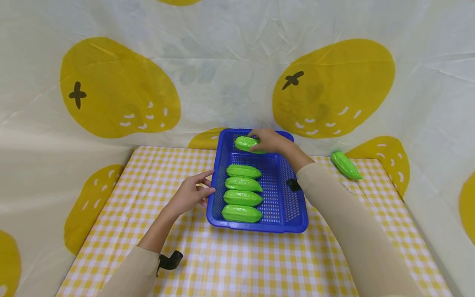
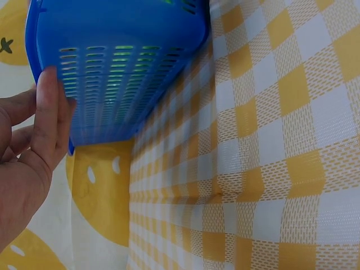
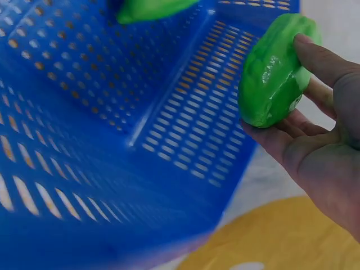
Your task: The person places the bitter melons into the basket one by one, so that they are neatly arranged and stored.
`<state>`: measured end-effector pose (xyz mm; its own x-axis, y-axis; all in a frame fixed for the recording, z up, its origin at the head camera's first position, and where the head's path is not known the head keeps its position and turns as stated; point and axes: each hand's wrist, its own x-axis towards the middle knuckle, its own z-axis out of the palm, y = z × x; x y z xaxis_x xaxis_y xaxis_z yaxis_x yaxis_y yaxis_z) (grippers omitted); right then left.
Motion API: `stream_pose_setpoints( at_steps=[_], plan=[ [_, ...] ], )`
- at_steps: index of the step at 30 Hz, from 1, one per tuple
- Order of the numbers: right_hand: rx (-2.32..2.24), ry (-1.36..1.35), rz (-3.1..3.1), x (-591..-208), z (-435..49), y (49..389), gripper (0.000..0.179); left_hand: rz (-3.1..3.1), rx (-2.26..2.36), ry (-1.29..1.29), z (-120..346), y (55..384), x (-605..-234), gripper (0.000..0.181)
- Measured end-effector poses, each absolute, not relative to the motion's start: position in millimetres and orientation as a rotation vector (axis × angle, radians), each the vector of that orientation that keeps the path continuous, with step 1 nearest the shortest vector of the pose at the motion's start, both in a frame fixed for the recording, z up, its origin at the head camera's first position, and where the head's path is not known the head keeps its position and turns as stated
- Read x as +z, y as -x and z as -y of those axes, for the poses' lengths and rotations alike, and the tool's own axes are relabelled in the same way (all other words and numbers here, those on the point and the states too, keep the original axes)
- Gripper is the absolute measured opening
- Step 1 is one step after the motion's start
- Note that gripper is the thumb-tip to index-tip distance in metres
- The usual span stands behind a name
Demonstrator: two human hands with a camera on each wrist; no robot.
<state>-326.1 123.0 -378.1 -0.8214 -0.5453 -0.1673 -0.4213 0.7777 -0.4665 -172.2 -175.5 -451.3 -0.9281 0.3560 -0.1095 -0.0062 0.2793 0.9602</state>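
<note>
My right hand [image 1: 272, 140] grips a glossy, ridged green bitter melon [image 1: 245, 143] over the far end of a blue plastic basket [image 1: 274, 227]. In the right wrist view, the thumb lies on one side of that bitter melon [image 3: 275, 73] and the fingers on the other. Several more bitter melons [image 1: 242, 198] lie side by side in a row along the basket's left half, tips pointing right. My left hand [image 1: 189, 194] is at the basket's left side. Its extended fingers [image 2: 48, 107] touch the outer wall just under the rim in the left wrist view.
Another bitter melon [image 1: 346, 166] lies on the table to the right of the basket, near the back edge. A yellow-and-white checked cloth [image 1: 222, 264] covers the table. Fabric with large yellow fruit prints [image 1: 226, 82] hangs behind and at the sides.
</note>
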Motion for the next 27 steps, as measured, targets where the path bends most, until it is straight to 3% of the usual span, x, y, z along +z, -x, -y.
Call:
stream_pose_setpoints(
  at_steps=[27],
  plan=[
    [-0.54, 0.655, -2.739, -447.8, -98.7, 311.5, 0.047, -2.249, 1.69, -0.31, 177.9, 168.8, -455.1, 0.063]
  ],
)
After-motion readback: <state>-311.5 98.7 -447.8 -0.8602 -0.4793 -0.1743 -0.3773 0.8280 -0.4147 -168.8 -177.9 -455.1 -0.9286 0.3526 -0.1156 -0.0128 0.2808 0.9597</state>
